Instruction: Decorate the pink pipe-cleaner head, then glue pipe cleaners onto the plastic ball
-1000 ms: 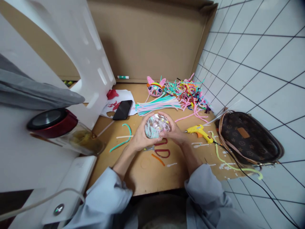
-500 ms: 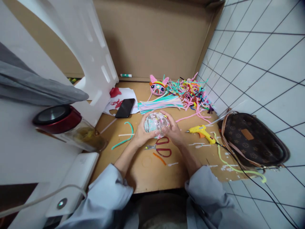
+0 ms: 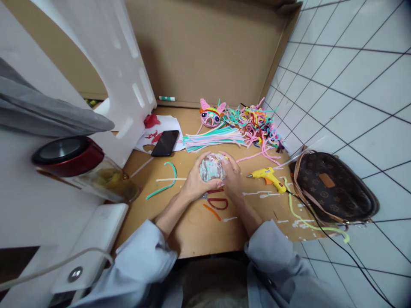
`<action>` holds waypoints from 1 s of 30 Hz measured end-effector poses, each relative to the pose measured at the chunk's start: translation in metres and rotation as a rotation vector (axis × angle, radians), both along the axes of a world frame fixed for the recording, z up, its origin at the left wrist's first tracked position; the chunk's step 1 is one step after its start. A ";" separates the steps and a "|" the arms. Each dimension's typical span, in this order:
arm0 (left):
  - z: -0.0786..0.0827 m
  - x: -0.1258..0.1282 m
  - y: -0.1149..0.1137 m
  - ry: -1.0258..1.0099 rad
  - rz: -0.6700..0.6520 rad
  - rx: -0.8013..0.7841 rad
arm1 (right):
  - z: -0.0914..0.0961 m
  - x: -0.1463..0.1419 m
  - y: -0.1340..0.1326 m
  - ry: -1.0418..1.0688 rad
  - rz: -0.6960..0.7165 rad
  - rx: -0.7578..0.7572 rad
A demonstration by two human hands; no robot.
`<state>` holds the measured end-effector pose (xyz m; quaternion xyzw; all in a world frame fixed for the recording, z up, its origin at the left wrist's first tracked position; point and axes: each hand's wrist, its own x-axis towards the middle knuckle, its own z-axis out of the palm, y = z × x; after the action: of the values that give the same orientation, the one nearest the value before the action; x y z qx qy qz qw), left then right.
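Observation:
Between my two hands is a roundish ball [image 3: 212, 167], mottled in grey, white, mint and pink with a glossy surface; its exact kind is unclear. My left hand [image 3: 195, 182] wraps its left side, thumb across the bottom. The fingers of my right hand [image 3: 232, 174] curl round its right side. Just below lie red-handled scissors [image 3: 218, 203], partly hidden by the hands, and a short orange pipe cleaner [image 3: 212, 211]. A bent mint pipe cleaner [image 3: 175, 174] rests left of my left hand. Right of my right hand lies a yellow glue gun [image 3: 268, 176].
Behind the hands lie a bundle of pastel pipe cleaners [image 3: 215, 139], a tangled heap of them [image 3: 257, 124] and a pink-eared face ornament [image 3: 210, 114]. A black phone [image 3: 165, 143] sits left on paper. A glass bottle [image 3: 109, 177] stands left, a brown handbag [image 3: 337, 186] right.
The ball has been turned in my hands, showing more grey and mint. My right fingers have shifted over its right side. The whole view has slid slightly.

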<state>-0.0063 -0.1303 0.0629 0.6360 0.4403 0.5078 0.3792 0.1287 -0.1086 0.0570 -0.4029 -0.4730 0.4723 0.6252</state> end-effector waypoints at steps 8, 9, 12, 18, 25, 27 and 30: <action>-0.003 0.003 -0.002 0.001 0.019 0.062 | 0.000 0.002 -0.002 0.017 0.041 -0.006; -0.004 0.003 -0.002 0.006 0.031 0.066 | 0.000 0.001 -0.002 0.023 0.040 -0.014; -0.004 0.003 -0.001 0.006 0.038 0.042 | 0.001 -0.001 -0.001 0.014 0.022 -0.051; -0.003 0.001 0.000 -0.077 0.008 -0.021 | 0.003 -0.001 -0.006 -0.101 -0.054 -0.002; -0.002 0.001 0.001 -0.138 -0.017 -0.069 | 0.004 -0.001 -0.010 -0.159 -0.107 0.130; -0.003 0.000 0.001 -0.165 -0.029 -0.090 | 0.004 -0.001 -0.012 -0.181 -0.119 0.150; -0.007 -0.001 0.003 -0.239 -0.049 -0.140 | 0.006 0.000 -0.013 -0.239 -0.130 0.163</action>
<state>-0.0076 -0.1275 0.0558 0.5538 0.4106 0.5385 0.4846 0.1285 -0.1220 0.0628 -0.4337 -0.5537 0.3398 0.6243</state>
